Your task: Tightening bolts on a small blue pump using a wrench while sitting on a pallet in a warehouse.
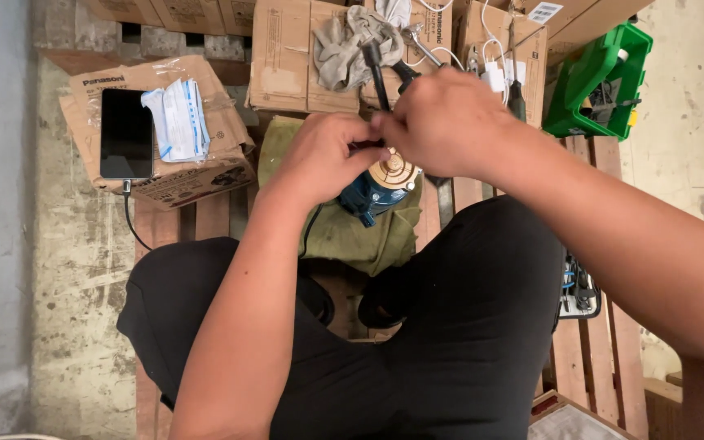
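A blue motor [376, 194] with a round brass-coloured top [393, 171] stands on an olive green cloth [352, 232] between my knees. Both hands meet just above it. My left hand [319, 159] pinches a small dark part at its fingertips. My right hand [446, 122] is closed around a black-handled tool [375, 72] whose handle sticks up past the knuckles. What the tool's tip touches is hidden by my fingers.
A cardboard box [165, 134] at left carries a black phone [126, 133] on a cable and a packet of papers [179, 120]. More boxes at the back hold a grey rag [344, 49], a wrench [421, 42] and white cables. A green crate [596, 77] sits back right. A tool case [580, 289] lies by my right thigh.
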